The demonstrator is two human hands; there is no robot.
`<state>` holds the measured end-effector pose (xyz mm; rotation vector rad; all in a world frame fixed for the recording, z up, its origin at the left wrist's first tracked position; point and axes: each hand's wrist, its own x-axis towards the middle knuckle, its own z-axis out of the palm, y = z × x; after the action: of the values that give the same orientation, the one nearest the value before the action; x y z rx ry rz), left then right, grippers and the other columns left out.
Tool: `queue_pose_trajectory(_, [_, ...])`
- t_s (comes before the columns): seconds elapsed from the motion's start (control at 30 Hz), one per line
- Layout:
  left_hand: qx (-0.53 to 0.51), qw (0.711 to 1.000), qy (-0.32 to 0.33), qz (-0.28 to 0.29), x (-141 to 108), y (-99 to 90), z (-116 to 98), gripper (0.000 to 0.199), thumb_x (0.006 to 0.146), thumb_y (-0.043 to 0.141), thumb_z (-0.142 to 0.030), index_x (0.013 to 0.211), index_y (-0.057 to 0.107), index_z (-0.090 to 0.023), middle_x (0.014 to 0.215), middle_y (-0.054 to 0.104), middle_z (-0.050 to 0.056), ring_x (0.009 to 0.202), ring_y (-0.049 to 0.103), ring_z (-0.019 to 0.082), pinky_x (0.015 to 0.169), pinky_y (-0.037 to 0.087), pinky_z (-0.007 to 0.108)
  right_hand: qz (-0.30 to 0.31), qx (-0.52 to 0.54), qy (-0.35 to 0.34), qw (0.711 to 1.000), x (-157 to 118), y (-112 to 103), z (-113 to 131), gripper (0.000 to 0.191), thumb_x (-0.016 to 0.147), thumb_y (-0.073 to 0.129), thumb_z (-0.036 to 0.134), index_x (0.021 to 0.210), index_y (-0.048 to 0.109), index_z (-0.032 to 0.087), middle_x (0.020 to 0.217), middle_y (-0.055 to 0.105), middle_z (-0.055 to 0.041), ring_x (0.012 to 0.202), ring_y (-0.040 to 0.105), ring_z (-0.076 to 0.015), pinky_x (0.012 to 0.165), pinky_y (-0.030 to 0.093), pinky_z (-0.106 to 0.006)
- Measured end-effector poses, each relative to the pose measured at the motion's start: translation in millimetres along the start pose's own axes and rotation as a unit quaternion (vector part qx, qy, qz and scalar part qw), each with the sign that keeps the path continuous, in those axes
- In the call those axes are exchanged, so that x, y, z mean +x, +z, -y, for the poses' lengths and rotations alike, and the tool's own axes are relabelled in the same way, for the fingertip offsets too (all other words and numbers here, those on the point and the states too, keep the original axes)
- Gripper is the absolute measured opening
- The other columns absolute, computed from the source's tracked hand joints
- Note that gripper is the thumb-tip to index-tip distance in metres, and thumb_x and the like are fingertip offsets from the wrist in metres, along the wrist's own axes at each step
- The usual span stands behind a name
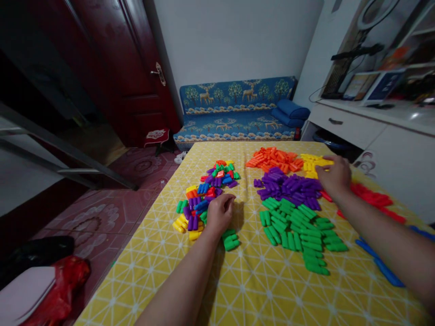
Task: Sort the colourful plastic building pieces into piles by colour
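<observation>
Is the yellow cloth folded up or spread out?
Spread out: the cloth lies open under the green blocks and purple blocks.

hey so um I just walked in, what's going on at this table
A person has both bare hands among small, colourful plastic pieces. The left hand is at the near right edge of a mixed-colour heap; the right hand is at the yellow pile. Whether either holds a piece isn't clear. Orange, purple, green, red and blue pieces lie grouped by colour on the right side of the patterned yellow tablecloth.
</observation>
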<state>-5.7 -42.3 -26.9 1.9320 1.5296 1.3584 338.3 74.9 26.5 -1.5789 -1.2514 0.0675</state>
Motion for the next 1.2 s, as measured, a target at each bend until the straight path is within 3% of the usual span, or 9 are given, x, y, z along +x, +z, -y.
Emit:
queue_pose_trajectory(0.1, [-0.006,1.0,0.004,-0.002,0,-0.7,-1,0.021,0.084,0.052,-0.012,0.093,0.071,-0.016,0.087,0.073,0.007,0.078,0.066,0.017,0.07,0.048,0.027,0.067,0.094,-0.029,0.993,-70,25,49,0.036,0.075,0.064,0.028,0.11,0.06,0.018,0.103,0.065,-0.0108,0.079,0.065,-0.0192,0.071,0.051,-0.036])
queue_pose_trajectory(0.2, [-0.026,1.0,-0.001,-0.011,-1,-3.1,-4,0.02,0.086,0.052,-0.015,0.094,0.07,-0.016,0.081,0.072,0.005,0.072,0.065,0.016,0.067,0.048,0.025,0.204,0.294,0.047,0.933,-155,53,91,0.039,0.073,0.065,0.033,0.109,0.057,0.019,0.101,0.067,-0.0099,0.093,0.066,-0.0221,0.076,0.053,-0.037])
queue_pose_trajectory(0.27, [-0.048,0.999,-0.001,-0.022,-3,-5.2,-7,0.02,0.088,0.051,-0.019,0.095,0.07,-0.017,0.078,0.071,0.004,0.069,0.065,0.015,0.066,0.049,0.025,0.217,0.344,0.097,0.908,-199,69,108,0.038,0.071,0.067,0.033,0.105,0.057,0.02,0.105,0.067,-0.0106,0.097,0.066,-0.0237,0.078,0.055,-0.038])
queue_pose_trajectory(0.33, [-0.066,0.997,0.005,-0.037,-5,-7.3,-9,0.021,0.09,0.051,-0.022,0.097,0.07,-0.018,0.08,0.072,0.004,0.07,0.066,0.015,0.067,0.049,0.025,0.21,0.356,0.12,0.903,-224,80,115,0.035,0.07,0.065,0.03,0.103,0.058,0.019,0.104,0.067,-0.0104,0.097,0.066,-0.0239,0.081,0.055,-0.04])
queue_pose_trajectory(0.53, [-0.089,0.994,-0.002,-0.063,-12,-12.1,-22,0.027,0.095,0.048,-0.033,0.101,0.07,-0.018,0.078,0.072,0.004,0.066,0.065,0.014,0.066,0.049,0.024,0.185,0.335,0.085,0.92,-229,88,113,0.027,0.075,0.061,0.027,0.101,0.058,0.02,0.103,0.068,-0.0112,0.086,0.067,-0.0223,0.077,0.056,-0.041])
queue_pose_trajectory(0.7, [-0.118,0.991,-0.041,-0.041,1,-19.5,-43,0.033,0.096,0.045,-0.036,0.101,0.071,-0.016,0.086,0.073,0.007,0.079,0.068,0.018,0.072,0.051,0.027,0.189,0.38,0.116,0.898,-228,85,114,0.033,0.078,0.063,0.035,0.106,0.056,0.02,0.106,0.068,-0.0111,0.089,0.067,-0.0217,0.078,0.056,-0.039])
queue_pose_trajectory(0.83, [0.019,1.0,-0.013,-0.01,43,-21.5,-37,0.028,0.085,0.061,-0.027,0.11,0.068,-0.017,0.11,0.069,0.012,0.104,0.064,0.025,0.088,0.051,0.035,0.189,0.388,0.141,0.891,-230,88,115,0.036,0.078,0.062,0.032,0.111,0.054,0.018,0.106,0.066,-0.0119,0.086,0.068,-0.0221,0.076,0.057,-0.04])
queue_pose_trajectory(0.97, [0.184,0.981,0.015,0.057,99,-9.4,-14,0.037,0.081,0.066,-0.025,0.117,0.066,-0.018,0.121,0.063,0.014,0.115,0.058,0.029,0.101,0.044,0.04,0.184,0.379,0.134,0.897,-230,89,115,0.032,0.079,0.056,0.027,0.11,0.054,0.019,0.104,0.067,-0.0119,0.084,0.068,-0.0214,0.076,0.057,-0.039])
queue_pose_trajectory(1.2, [0.387,0.907,-0.033,0.164,171,22.7,19,0.065,0.081,0.057,-0.061,0.138,0.051,-0.03,0.151,0.039,0.013,0.138,0.032,0.041,0.108,0.028,0.059,0.173,0.362,0.126,0.907,-230,88,118,0.029,0.081,0.055,0.025,0.11,0.056,0.02,0.109,0.067,-0.0117,0.084,0.068,-0.0193,0.073,0.057,-0.035])
